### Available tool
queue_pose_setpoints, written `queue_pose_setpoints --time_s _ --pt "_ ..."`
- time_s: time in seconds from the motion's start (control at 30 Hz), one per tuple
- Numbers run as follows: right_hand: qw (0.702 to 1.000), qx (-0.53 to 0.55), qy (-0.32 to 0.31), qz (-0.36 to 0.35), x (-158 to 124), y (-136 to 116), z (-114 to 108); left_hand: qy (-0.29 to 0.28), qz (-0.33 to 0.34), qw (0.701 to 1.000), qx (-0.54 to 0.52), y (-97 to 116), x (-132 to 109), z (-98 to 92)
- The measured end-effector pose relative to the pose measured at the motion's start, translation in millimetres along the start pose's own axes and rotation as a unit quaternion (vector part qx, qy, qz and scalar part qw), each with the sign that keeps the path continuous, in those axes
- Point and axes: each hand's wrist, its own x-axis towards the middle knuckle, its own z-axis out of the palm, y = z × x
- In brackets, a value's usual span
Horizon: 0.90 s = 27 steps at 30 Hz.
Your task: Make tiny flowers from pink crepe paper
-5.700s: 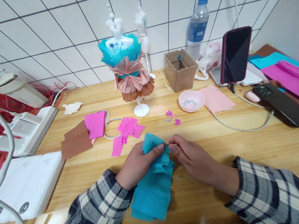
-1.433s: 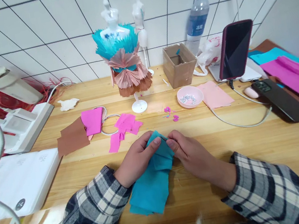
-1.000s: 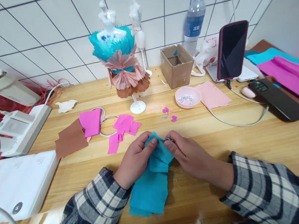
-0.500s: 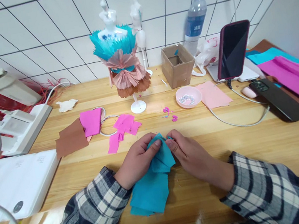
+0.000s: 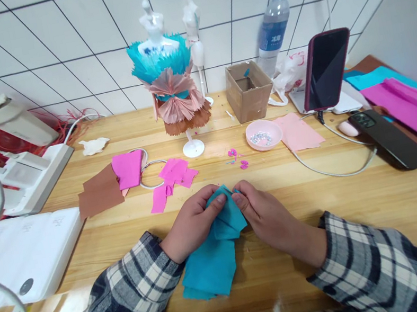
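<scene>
Pinched in my left hand (image 5: 195, 220) is a small piece of blue crepe paper (image 5: 228, 222), its upper edge between thumb and fingers. My right hand (image 5: 264, 210) is closed at that same upper edge, thumb against fingertips on the paper's corner. Below the hands, a stack of blue paper pieces (image 5: 210, 271) lies on the table, partly covered by my left hand and the held piece. Beyond the hands stands a small white mannequin (image 5: 152, 25) wearing a ruffled paper dress (image 5: 175, 94) in blue, pale pink and brown.
Pink paper pieces (image 5: 174, 175) and brown paper (image 5: 100, 194) lie left of centre. A pink bowl of beads (image 5: 264, 134), a cardboard box (image 5: 249, 92), a standing phone (image 5: 327, 69) and a dark phone (image 5: 391, 140) are to the right. A white power strip (image 5: 34, 176) sits left.
Both hands stay at nearly the same spot on the blue paper. The held piece's lower corner has shifted slightly right; the whole view has also moved a little.
</scene>
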Motion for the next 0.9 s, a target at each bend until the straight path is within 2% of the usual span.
queue_pose_setpoints --time_s 0.3,0.9 --pt "1.0 -0.011 -0.006 0.004 -0.7 -0.3 -0.5 0.007 0.015 1.0 0.026 -0.4 0.4 -0.9" --pt "1.0 0.014 -0.001 0.003 -0.6 -1.3 -1.3 -0.02 0.027 0.998 0.052 -2.7 0.9 -0.4"
